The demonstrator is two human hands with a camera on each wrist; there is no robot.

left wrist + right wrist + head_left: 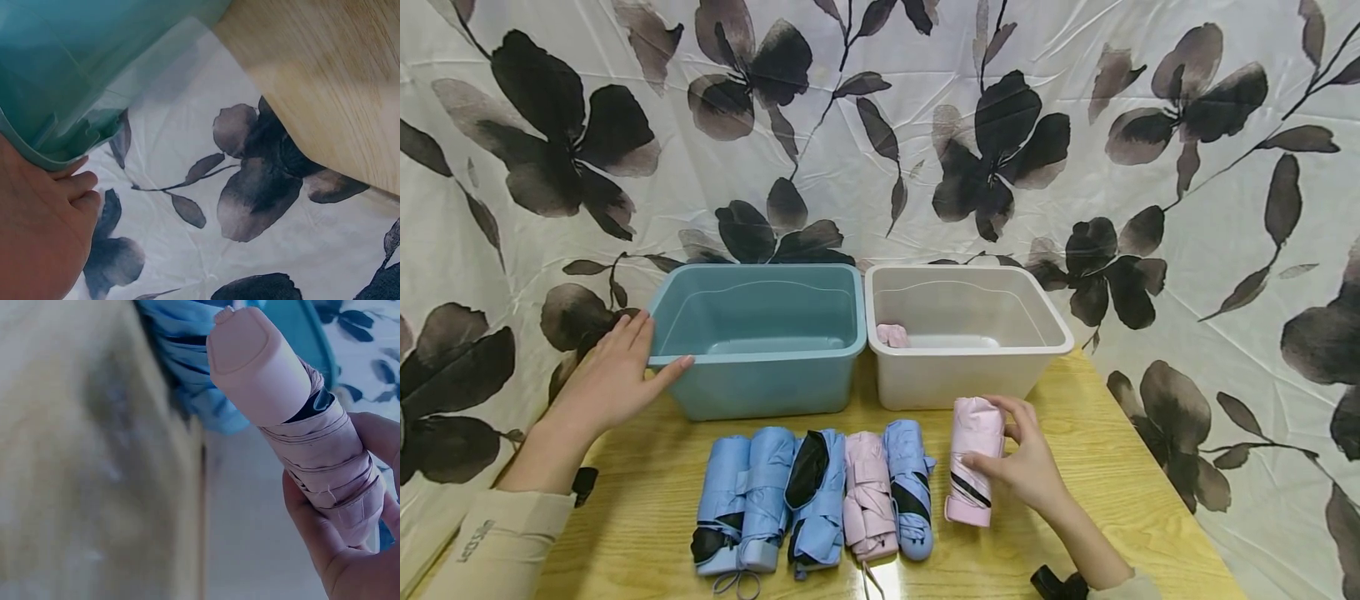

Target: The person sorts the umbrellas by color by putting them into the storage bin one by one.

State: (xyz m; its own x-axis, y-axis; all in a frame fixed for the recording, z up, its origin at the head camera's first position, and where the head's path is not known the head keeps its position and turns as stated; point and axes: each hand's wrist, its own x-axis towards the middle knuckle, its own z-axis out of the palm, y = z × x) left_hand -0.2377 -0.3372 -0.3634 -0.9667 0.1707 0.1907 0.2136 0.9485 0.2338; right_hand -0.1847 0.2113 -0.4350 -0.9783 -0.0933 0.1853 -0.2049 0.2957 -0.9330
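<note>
I hold a pink umbrella in my right grip, near the white bin | left grip straight-fingered against blue bin | apparently done: pink bundle inside white | remaining: mine, five row umbrellas

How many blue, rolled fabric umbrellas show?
4: first umbrella, second, third and fifth from left on the yellow wooden table. Teal plastic bin and white plastic bin may hide more.

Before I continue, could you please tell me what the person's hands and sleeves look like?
The left hand and right hand wear no gloves. The left sleeve is cream, with small dark lettering I cannot read; only an edge of the right sleeve shows, also cream. A small black object shows beside the left sleeve, another black object beside the right.
</note>
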